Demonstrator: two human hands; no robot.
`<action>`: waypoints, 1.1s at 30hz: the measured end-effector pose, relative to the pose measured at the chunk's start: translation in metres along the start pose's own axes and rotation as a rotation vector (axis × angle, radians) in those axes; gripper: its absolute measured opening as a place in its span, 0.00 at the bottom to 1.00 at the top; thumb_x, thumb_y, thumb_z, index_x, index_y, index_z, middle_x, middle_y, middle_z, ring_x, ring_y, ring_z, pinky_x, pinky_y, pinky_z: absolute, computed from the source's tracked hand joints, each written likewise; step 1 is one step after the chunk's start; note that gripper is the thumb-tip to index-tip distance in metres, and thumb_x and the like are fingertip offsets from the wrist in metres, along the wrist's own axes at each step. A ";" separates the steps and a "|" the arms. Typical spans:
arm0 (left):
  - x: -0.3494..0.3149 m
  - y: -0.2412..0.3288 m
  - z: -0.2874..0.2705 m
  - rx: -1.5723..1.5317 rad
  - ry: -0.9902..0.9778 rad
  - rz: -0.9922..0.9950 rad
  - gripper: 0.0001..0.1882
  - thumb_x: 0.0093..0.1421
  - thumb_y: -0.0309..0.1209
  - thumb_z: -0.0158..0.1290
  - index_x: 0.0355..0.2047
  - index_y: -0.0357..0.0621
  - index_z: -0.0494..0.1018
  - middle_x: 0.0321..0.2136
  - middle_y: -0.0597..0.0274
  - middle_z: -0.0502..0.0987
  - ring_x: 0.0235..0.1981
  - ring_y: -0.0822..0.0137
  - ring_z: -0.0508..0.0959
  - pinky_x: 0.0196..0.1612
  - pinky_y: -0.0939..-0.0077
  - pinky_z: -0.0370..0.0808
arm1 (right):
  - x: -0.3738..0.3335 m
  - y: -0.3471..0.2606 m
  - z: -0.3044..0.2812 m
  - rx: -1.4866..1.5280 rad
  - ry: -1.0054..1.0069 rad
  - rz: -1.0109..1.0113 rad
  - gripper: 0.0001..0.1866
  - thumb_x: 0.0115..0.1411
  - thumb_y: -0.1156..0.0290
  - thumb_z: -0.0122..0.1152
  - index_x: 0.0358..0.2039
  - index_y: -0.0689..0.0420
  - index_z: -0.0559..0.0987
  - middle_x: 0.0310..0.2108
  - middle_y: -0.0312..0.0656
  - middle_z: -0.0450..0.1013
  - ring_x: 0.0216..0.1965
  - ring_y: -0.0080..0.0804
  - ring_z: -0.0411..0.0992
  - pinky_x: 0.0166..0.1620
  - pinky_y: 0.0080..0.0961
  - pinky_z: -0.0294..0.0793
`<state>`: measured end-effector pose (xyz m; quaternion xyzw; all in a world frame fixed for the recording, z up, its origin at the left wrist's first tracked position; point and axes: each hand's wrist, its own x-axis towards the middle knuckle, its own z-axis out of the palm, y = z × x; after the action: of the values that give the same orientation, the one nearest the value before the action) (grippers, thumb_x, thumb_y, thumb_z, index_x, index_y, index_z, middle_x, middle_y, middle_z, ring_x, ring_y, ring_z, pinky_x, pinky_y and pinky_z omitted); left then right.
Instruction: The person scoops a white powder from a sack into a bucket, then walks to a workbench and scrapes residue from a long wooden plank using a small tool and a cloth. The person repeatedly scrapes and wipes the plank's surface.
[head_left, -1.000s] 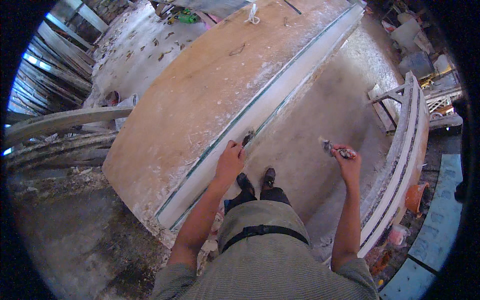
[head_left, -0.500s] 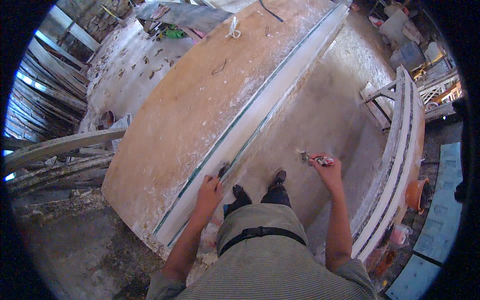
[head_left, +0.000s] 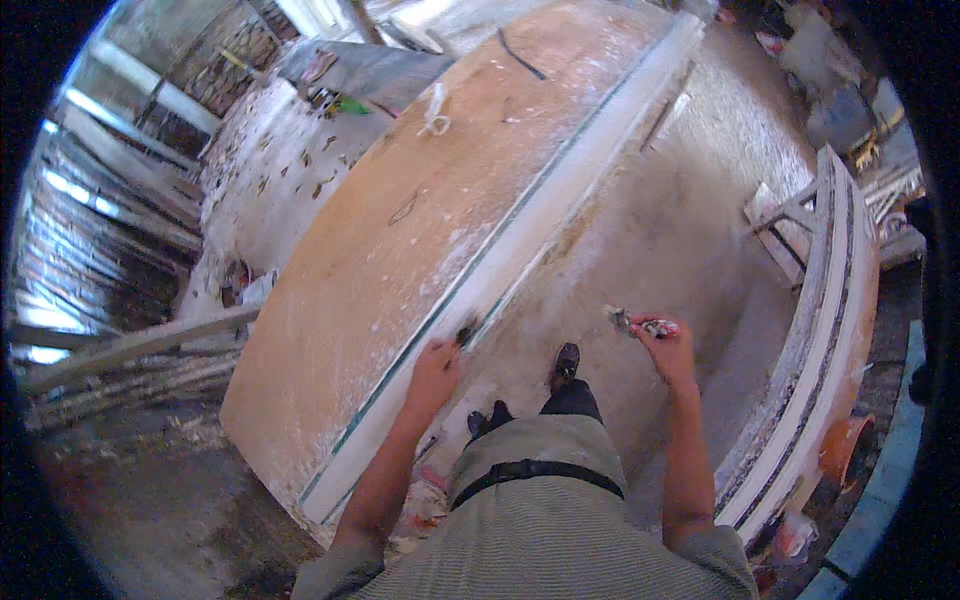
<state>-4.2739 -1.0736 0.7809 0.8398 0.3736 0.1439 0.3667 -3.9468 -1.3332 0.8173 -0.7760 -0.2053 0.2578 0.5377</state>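
Note:
My left hand [head_left: 432, 378] is closed around a small tool with a dark, brush-like end [head_left: 467, 331]; its handle is hidden in my fingers. It hovers at or just above the pale band [head_left: 520, 250], bordered by thin green lines, along the edge of a big curved orange-brown board [head_left: 330, 310]. Whether the tool touches the band I cannot tell. Off to the right, away from the board, my right hand [head_left: 672, 352] grips a small object with a red-and-white patterned body [head_left: 657, 327] and a greyish, clumped tip. Its exact kind is unclear.
A long curved piece with white and dark stripes [head_left: 815, 370] lies at the right, an orange pot [head_left: 846, 448] beside it. Wooden beams [head_left: 140, 340] stick in from the left. My dark shoes [head_left: 566, 362] stand on the dusty floor between the two curved pieces.
The view has shifted, and one shoe is now farther forward than the other. My left hand has moved slightly up along the band with its tool. Both hands keep their hold.

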 end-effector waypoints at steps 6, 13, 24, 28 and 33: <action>0.021 0.024 0.014 0.131 -0.048 -0.055 0.13 0.63 0.28 0.56 0.46 0.34 0.78 0.35 0.40 0.76 0.37 0.42 0.78 0.41 0.56 0.76 | 0.056 0.029 -0.077 0.054 0.071 0.193 0.06 0.57 0.77 0.72 0.36 0.61 0.86 0.31 0.34 0.82 0.33 0.19 0.76 0.39 0.20 0.76; 0.256 0.113 0.145 0.223 -0.086 0.097 0.14 0.63 0.36 0.55 0.42 0.37 0.78 0.38 0.38 0.75 0.41 0.38 0.77 0.45 0.49 0.75 | 0.111 0.014 -0.092 -0.060 -0.014 0.148 0.07 0.56 0.76 0.73 0.36 0.59 0.86 0.31 0.35 0.82 0.32 0.21 0.76 0.39 0.21 0.77; -0.012 0.033 -0.022 0.323 -0.272 -0.182 0.16 0.62 0.28 0.59 0.51 0.53 0.79 0.42 0.57 0.79 0.37 0.51 0.82 0.37 0.64 0.80 | 0.122 0.043 -0.107 -0.082 0.020 0.231 0.06 0.57 0.76 0.73 0.35 0.62 0.86 0.30 0.34 0.81 0.32 0.22 0.76 0.38 0.21 0.76; 0.043 0.049 0.004 0.250 -0.224 0.054 0.16 0.62 0.30 0.58 0.51 0.53 0.79 0.43 0.56 0.80 0.36 0.50 0.82 0.38 0.61 0.81 | 0.111 0.037 -0.107 -0.081 0.029 0.276 0.06 0.57 0.75 0.73 0.35 0.61 0.86 0.28 0.33 0.80 0.30 0.20 0.75 0.36 0.20 0.75; 0.246 0.106 0.107 0.318 -0.242 0.246 0.17 0.63 0.36 0.55 0.51 0.52 0.79 0.53 0.52 0.78 0.47 0.46 0.81 0.48 0.56 0.80 | 0.104 0.015 -0.082 -0.176 0.036 0.245 0.08 0.56 0.73 0.74 0.36 0.60 0.87 0.28 0.34 0.81 0.29 0.18 0.74 0.36 0.20 0.75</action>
<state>-3.9967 -0.9956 0.7760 0.9374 0.2396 0.0252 0.2514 -3.8140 -1.3365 0.8079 -0.8439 -0.1211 0.2885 0.4358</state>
